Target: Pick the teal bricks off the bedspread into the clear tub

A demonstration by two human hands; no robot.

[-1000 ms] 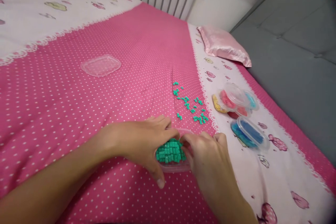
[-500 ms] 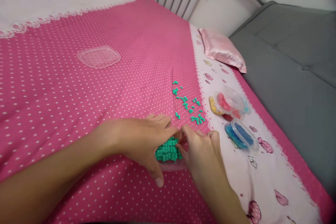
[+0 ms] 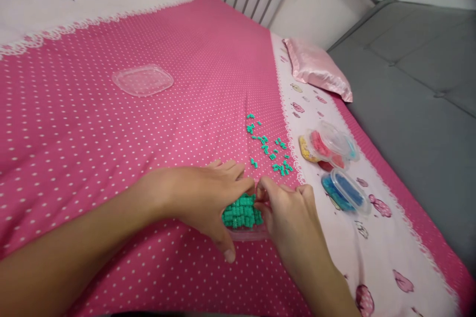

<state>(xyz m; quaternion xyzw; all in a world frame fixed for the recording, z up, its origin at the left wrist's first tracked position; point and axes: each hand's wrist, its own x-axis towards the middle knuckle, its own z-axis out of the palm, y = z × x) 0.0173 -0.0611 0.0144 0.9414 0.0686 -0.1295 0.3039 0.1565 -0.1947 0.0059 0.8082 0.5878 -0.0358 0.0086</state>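
Note:
Small green toy bricks [image 3: 241, 212] lie packed in close rows in a clear plastic container [image 3: 250, 234] in front of me. My left hand [image 3: 208, 195] spans the container's left side, fingers stretched out at the far side and thumb apart at the near side. At the container's right side is my right hand [image 3: 284, 208], thumb and forefinger pinched together above the bricks' edge. Whatever sits in that pinch is too small and hidden to name. Loose green bricks [image 3: 265, 148] are scattered on the pink bedsheet just beyond both hands.
A clear lid [image 3: 143, 80] lies on the pink dotted bedsheet [image 3: 178, 124] at the left. To the right stand a lidded tub of blue pieces [image 3: 344, 190] and tubs of yellow and red pieces [image 3: 322, 146]. Behind are a pink pillow [image 3: 318, 69] and a grey headboard [image 3: 409, 59].
The view has shifted slightly, so everything sits a little further right. Both hands keep nearly the same pose at the container, the right one still pinching at its right side.

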